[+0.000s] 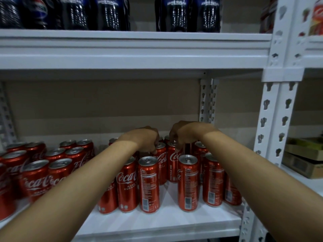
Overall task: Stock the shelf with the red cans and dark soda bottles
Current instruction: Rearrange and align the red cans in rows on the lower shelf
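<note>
Several slim red cans stand on the white lower shelf [166, 222], in one group at the left [35, 179] and another around my hands [148, 184]. My left hand [146, 139] reaches to the back of the right group, fingers curled down onto the top of a red can [161, 159]. My right hand [185, 132] grips the top of the neighbouring red can [173, 163] from above. Dark soda bottles [176, 13] line the upper shelf [132, 49]. My fingertips are hidden behind the hands.
A white slotted upright [272, 123] bounds the bay on the right. Beyond it, cardboard boxes [304, 158] lie on the neighbouring shelf. Red-labelled bottles [316, 16] stand at the top right. A bare strip of shelf separates the two can groups.
</note>
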